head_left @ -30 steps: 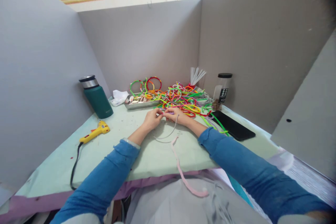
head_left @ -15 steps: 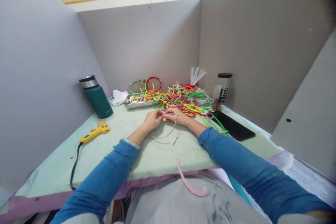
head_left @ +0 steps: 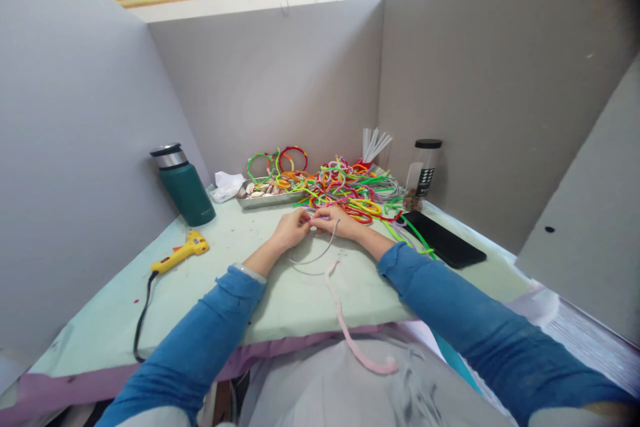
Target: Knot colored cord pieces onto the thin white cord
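Observation:
My left hand (head_left: 293,228) and my right hand (head_left: 334,221) meet fingertip to fingertip over the middle of the table. Both pinch a thin grey hoop (head_left: 320,256) that curves down below them. A small bit of purple shows at my right fingers; its exact shape is too small to tell. Nearer to me, a pink fuzzy strip (head_left: 341,320) runs from the table over its front edge onto the grey apron. Just behind my hands is a tangled pile of coloured fuzzy strips (head_left: 345,187).
A metal tray (head_left: 273,200) of shell-like pieces, with coloured hoops, stands at the back. On the left are a green bottle (head_left: 186,190) and a yellow glue gun (head_left: 183,252) with its cord. A black phone (head_left: 445,239) and a clear jar (head_left: 423,173) are on the right.

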A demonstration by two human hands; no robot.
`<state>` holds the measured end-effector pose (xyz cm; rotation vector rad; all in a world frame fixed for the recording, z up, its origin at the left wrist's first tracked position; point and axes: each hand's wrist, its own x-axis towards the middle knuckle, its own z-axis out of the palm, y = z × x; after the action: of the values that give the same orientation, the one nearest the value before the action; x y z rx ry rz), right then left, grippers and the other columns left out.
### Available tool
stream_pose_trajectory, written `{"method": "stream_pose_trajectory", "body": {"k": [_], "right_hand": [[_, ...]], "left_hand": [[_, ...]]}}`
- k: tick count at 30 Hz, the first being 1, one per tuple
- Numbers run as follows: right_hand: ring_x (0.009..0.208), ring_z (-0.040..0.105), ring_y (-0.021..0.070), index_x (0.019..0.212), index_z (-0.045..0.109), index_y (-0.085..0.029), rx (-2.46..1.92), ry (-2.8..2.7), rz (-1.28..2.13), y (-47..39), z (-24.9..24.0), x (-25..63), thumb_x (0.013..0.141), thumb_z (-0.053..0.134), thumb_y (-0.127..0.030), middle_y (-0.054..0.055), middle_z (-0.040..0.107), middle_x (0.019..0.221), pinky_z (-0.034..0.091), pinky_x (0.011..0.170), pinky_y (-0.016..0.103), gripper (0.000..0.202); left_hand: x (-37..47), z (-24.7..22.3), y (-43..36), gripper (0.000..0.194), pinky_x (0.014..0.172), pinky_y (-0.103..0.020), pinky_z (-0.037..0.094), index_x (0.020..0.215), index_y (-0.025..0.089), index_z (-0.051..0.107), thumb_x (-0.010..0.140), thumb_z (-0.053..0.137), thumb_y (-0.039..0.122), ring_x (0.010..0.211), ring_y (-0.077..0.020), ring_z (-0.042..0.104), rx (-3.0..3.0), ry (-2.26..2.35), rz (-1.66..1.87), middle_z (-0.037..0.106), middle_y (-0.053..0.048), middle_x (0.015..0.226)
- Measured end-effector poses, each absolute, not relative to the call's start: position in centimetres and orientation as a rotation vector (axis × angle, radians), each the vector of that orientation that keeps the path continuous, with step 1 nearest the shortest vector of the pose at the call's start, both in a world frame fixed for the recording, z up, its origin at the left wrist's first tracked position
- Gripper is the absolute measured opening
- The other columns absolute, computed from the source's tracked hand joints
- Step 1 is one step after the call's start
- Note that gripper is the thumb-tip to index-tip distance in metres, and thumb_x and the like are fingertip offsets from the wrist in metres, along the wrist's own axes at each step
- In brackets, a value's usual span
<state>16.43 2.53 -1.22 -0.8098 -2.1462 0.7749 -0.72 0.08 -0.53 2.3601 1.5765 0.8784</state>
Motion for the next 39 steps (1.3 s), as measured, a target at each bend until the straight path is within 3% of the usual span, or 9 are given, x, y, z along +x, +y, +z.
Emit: {"method": "stream_pose_trajectory", "body": {"k": [39], "right_hand": [[0.057,0.049,0.0096,0.075,0.063,-0.012,-0.806,-2.233,0.757,2.6,-1.19,16.45,0.077,0.053,-0.038,0.001,0.061,0.064,0.036,0.054,0.02,0.028]], "left_hand": [[-0.8,-0.86,0.33,0.019,0.061,-0.024,0.04,0.085,0.017,0.061,0.077,0.05,0.029,0.065,-0.0143,0.057,2.424,1.612,0.739,0.066,-0.004,0.073]]}}
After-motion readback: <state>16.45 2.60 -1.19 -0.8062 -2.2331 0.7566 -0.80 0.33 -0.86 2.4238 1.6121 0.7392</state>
